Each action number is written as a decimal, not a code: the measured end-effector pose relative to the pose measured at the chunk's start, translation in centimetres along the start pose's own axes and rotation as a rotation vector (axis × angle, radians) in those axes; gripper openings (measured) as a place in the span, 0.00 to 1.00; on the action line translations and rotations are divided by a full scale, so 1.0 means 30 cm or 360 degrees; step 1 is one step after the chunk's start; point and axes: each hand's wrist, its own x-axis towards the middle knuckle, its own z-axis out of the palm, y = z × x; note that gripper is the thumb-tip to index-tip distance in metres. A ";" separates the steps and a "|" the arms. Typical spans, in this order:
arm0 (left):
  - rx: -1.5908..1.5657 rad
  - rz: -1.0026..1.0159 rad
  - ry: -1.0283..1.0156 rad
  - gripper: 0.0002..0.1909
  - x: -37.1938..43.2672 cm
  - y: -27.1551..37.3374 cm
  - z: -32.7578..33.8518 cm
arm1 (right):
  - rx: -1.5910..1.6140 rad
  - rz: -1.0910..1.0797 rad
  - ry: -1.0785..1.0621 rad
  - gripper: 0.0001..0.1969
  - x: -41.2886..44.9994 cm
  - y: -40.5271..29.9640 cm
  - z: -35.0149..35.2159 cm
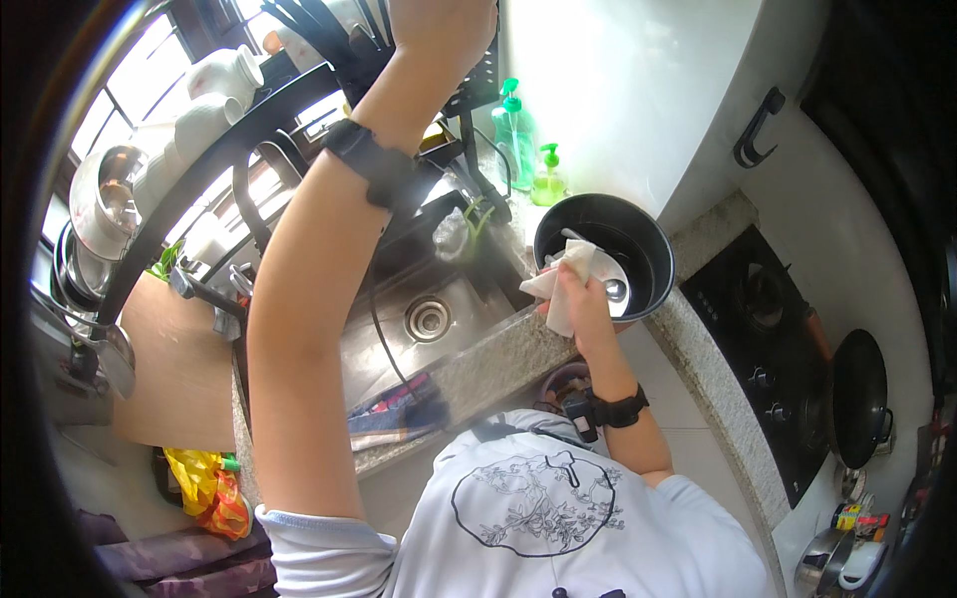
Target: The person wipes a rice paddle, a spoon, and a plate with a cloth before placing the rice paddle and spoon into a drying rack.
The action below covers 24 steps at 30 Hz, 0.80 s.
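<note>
My left hand (445, 22) is raised at the top edge of the view, beside the black utensil holder of the dish rack (291, 97); its fingers are cut off by the frame, so its grip is hidden. My right hand (579, 291) holds a crumpled white cloth or paper towel (579, 258) at the rim of a dark round pot (654, 247). Inside the pot, close to the fingers, are a white dish (619, 273) and a metal spoon (614, 289).
A steel sink (389, 321) lies below my left arm. Two green pump bottles (513, 142) (549, 183) stand against the wall. At the right are a black gas hob (770, 351) and a wok (860, 396); at the left, a cutting board (172, 366) and a stacked steel bowl (105, 202).
</note>
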 end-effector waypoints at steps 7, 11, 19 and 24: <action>-0.0361 0.0354 0.0831 0.12 -0.107 0.186 -0.116 | 0.0027 -0.0056 0.0211 0.14 0.005 -0.039 -0.081; -0.1029 0.0608 -0.0090 0.08 -0.254 0.311 -0.018 | 0.0181 -0.0169 0.0258 0.13 0.038 -0.015 -0.159; -0.1417 0.0725 -0.1619 0.13 -0.526 0.508 0.191 | 0.0048 -0.0385 0.0679 0.13 0.064 0.023 -0.266; -0.1031 0.0846 -0.2195 0.12 -0.581 0.617 0.230 | -0.0078 -0.0383 0.0673 0.12 0.051 0.039 -0.290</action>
